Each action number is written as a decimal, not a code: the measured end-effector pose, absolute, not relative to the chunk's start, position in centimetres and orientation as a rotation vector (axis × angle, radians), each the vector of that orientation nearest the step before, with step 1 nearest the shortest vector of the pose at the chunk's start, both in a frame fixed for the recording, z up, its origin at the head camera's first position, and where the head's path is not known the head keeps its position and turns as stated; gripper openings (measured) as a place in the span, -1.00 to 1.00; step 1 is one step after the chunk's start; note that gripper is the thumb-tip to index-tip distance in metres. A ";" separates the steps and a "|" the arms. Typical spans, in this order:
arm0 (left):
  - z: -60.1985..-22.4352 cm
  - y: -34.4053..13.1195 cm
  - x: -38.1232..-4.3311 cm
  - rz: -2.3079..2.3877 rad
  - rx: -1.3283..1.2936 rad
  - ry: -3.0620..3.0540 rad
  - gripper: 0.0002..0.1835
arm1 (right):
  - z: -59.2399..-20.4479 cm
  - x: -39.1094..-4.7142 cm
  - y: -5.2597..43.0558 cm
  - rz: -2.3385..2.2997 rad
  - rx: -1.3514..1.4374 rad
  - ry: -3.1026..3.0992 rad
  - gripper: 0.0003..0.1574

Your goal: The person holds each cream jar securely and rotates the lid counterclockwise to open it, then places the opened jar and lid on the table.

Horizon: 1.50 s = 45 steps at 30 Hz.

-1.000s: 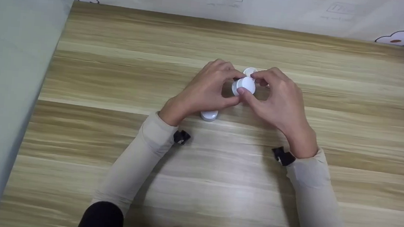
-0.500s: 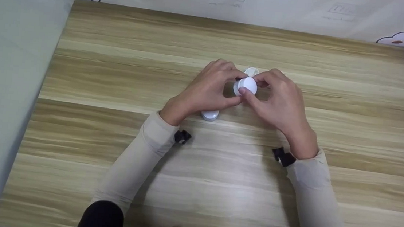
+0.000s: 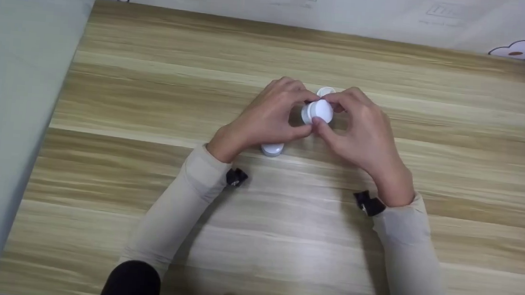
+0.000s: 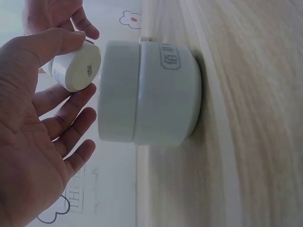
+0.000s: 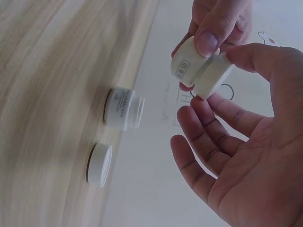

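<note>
We are looking at two bare hands which are working together above the far half of a wood-grained tabletop (image 3: 281,263). The left hand (image 3: 272,112) is holding a small white jar (image 5: 181,64) by its body, and its grip is clamping the jar between thumb and fingers. The right hand (image 3: 366,128) is pinching the white lid (image 3: 323,111) of this jar, so this grip is also clamping, with thumb and fingertips on the edge of the lid. We are seeing that the jar is tilting in the air, with the lid sitting at its mouth and a narrow groove showing between lid and body; how tightly it is sitting, we cannot tell. Small print is showing on the base of the jar in the left wrist view. In that same view, a closed jar (image 4: 151,94) with framed lettering is standing upright on the tabletop; from the head, we are finding it near the left wrist. In the right wrist view, an open jar (image 5: 118,109) is standing upright, and a loose lid (image 5: 99,164) is lying just beside it.
</note>
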<state>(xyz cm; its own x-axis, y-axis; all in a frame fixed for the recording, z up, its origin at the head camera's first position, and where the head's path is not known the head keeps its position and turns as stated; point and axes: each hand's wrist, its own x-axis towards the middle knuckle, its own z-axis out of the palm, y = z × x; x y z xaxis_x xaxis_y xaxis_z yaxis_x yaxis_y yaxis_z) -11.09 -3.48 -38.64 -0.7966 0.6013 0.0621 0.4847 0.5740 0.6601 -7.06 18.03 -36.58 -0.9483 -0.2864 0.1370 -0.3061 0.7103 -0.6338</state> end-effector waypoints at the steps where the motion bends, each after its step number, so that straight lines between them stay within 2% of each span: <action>1: -38.7 -3.5 -11.1 1.027 0.920 2.638 -0.48 | -36.5 -7.1 18.1 1.083 0.502 -2.875 -0.52; 10: -38.8 -3.3 -11.0 1.003 0.894 2.631 -0.49 | -36.2 -7.5 19.3 1.155 0.482 -2.797 -0.51; 28: -39.9 -1.2 -10.2 0.937 0.889 2.645 -0.49 | -36.0 -8.0 22.6 1.192 0.228 -2.819 -0.50; 34: -40.2 -1.4 -10.4 0.871 0.842 2.667 -0.50 | -35.9 -8.1 23.4 1.172 0.230 -2.938 -0.51; 41: -40.4 -1.3 -10.5 0.847 0.821 2.663 -0.53 | -36.1 -8.1 23.8 1.139 0.241 -3.090 -0.62; 45: -40.5 -1.1 -10.6 0.839 0.822 2.667 -0.53 | -36.1 -8.1 23.8 1.154 0.213 -3.166 -0.59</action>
<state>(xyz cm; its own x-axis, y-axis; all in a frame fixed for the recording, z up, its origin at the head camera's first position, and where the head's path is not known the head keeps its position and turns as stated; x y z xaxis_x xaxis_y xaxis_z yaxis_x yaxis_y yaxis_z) -10.62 -1.10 -40.50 -0.8172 0.5745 -0.0458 0.4448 0.6793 0.5836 -8.06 23.84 -36.05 -0.9645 -0.1966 -0.1761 -0.0371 0.7617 -0.6469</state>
